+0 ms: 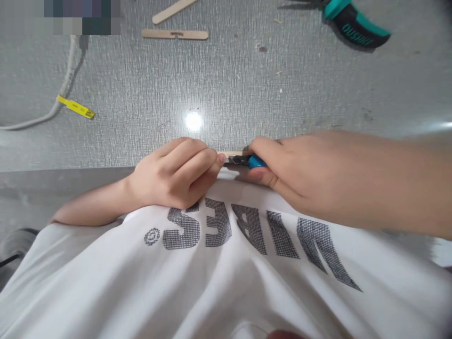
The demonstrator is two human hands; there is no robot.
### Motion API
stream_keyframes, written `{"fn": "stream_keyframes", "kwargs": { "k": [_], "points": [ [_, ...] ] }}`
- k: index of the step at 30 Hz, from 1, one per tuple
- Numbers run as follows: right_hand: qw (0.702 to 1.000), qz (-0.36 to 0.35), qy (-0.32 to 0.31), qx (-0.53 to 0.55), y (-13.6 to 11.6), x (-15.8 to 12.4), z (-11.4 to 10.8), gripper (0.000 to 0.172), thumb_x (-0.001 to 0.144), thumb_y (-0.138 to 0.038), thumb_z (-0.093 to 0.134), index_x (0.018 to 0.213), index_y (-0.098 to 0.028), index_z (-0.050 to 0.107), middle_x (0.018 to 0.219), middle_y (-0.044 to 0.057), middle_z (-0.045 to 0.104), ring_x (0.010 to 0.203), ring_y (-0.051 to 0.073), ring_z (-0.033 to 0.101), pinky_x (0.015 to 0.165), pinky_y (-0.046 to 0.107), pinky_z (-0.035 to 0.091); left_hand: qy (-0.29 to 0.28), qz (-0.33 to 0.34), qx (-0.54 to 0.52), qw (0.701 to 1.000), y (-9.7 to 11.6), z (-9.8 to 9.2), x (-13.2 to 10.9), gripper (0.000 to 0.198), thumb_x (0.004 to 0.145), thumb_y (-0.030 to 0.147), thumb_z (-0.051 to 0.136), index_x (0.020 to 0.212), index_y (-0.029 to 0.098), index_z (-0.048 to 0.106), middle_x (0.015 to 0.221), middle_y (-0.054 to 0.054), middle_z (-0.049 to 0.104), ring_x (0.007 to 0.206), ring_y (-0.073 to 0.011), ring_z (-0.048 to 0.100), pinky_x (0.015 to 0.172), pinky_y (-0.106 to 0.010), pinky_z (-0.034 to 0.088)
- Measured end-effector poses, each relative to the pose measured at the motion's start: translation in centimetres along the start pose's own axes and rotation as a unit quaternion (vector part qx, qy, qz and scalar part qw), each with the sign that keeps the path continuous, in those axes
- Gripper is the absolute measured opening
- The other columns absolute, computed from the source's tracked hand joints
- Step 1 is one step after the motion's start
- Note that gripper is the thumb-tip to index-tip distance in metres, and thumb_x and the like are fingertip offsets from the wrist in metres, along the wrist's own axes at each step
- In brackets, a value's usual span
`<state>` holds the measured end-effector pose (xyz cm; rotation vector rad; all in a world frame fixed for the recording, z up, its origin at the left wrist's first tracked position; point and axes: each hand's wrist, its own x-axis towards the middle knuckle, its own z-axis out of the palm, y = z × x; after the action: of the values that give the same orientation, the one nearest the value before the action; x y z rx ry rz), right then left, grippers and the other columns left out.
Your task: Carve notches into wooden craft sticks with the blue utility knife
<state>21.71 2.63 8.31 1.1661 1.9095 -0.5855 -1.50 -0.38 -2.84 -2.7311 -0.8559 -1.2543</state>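
At the front edge of the table, my left hand (178,170) is closed with its fingers curled around one end of a wooden craft stick (233,154). My right hand (293,165) grips a blue utility knife (257,161). Its black nose and blade lie along the near side of the stick, close to my left fingertips. The far end of the stick and most of the knife handle are hidden by my right hand.
A notched craft stick (192,35) and another craft stick (173,12) lie at the back. Teal-and-black handled pliers (363,28) are at the back right. A pale cable (67,80) with a yellow tag (79,108) runs along the left. Small wood chips (278,73) dot the tabletop.
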Motion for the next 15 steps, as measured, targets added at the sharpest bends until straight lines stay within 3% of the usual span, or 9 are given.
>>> {"fn": "stream_keyframes", "kwargs": {
  "k": [7,15],
  "points": [
    [1.0,0.014,-0.018,-0.014,-0.6,0.0,-1.0,0.031,0.115,-0.051,0.051,0.108,-0.023,0.063,0.065,0.004,0.065,0.049,0.024,0.057,0.054,0.036,0.031,-0.01,0.004,-0.003,1.0,-0.1,-0.1,0.0,0.008,0.101,0.012,0.079,0.101,0.014,0.071,0.086,-0.001,0.076,0.072,-0.0158,0.072,0.064,-0.03,0.067],
    [0.999,0.033,-0.038,-0.006,-0.6,0.1,-1.8,0.034,0.114,-0.054,0.052,0.111,-0.024,0.068,0.072,0.005,0.068,0.059,0.026,0.063,0.061,0.036,0.034,-0.021,0.012,0.008,1.0,0.0,-0.2,0.1,0.008,0.101,0.011,0.078,0.103,0.014,0.071,0.088,-0.002,0.077,0.074,-0.0165,0.073,0.066,-0.031,0.067]
  ]
}}
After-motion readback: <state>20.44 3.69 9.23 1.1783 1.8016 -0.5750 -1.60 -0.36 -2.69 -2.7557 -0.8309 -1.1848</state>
